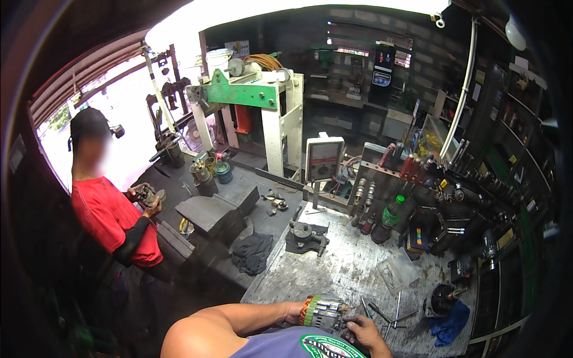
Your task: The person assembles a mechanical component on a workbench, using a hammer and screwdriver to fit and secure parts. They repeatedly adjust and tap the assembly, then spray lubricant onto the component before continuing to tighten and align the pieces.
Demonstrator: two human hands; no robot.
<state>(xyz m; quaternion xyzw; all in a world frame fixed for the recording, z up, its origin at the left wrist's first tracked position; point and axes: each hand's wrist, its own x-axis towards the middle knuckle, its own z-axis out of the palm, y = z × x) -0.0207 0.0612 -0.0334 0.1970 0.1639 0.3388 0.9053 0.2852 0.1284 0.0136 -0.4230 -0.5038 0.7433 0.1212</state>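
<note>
An alternator housing [325, 313], silver with copper windings and a green band at its left end, lies at the near edge of the workbench. My left hand [293, 312] grips the copper-wound end; some of its fingers are hidden. At the opposite end, my right hand [363, 333] is closed with thumb and fingers pinched against the housing. Whether it also holds something small cannot be made out. Just beyond the right hand lie a T-handle wrench [398, 309] and a screwdriver [378, 311]. Further right, a dark round alternator part [441, 300] rests by a blue cloth [452, 325].
A clear plastic bag [399, 269] lies on the metal-topped workbench [346, 262]. Behind stand a green-capped bottle [393, 212], a tool rack [412, 170] and a meter [325, 158]. A bench vise [218, 209] is at left, near a person in red [116, 218] holding a metal part.
</note>
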